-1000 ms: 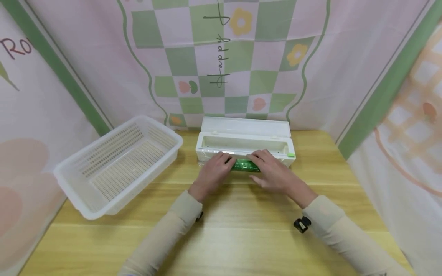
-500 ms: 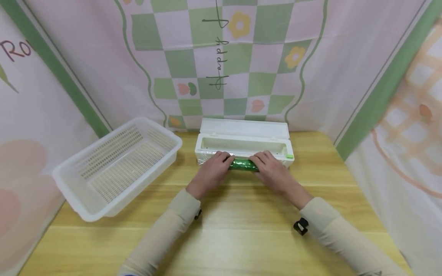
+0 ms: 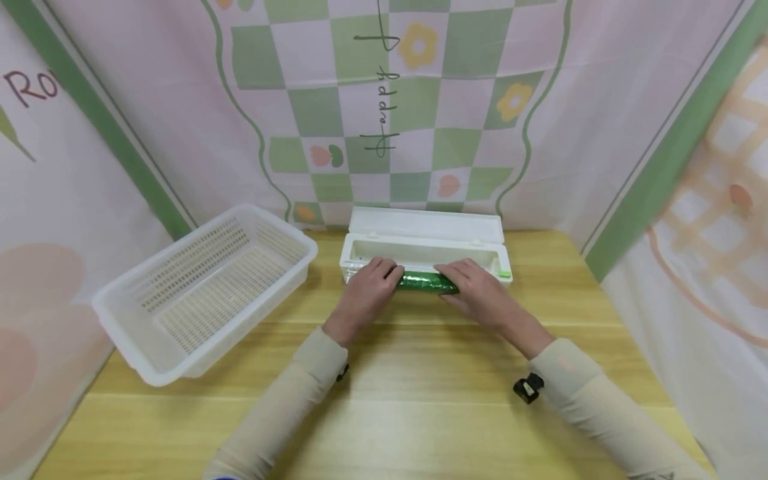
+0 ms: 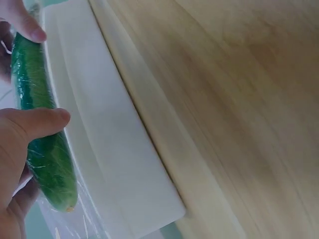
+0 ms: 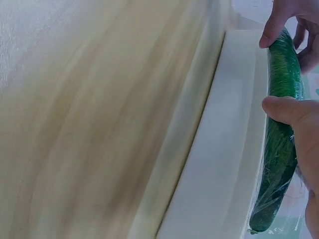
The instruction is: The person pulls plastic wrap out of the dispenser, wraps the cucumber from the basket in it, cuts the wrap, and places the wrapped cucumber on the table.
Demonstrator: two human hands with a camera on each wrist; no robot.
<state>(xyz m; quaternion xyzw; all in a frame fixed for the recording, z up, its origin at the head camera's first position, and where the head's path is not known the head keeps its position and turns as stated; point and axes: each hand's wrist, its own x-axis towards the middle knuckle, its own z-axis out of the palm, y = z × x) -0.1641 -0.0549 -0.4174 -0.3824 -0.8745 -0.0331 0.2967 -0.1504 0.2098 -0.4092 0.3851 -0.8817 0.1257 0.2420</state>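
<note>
Right hand (image 5: 299, 134) grips the film-wrapped cucumber (image 5: 280, 149), thumb on top; left hand (image 5: 294, 22) pinches its far end, alongside the white box (image 5: 224, 169) on the wooden surface (image 5: 89, 124).

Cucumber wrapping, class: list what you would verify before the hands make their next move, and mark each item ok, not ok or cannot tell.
1. Left hand grips the cucumber: ok.
2. Right hand grips it too: ok.
3. Film covers the cucumber's middle: ok.
4. Film cut free from the dispenser box: cannot tell.
5. Dispenser lid open: ok.
6. Basket stands within reach: ok.
</note>
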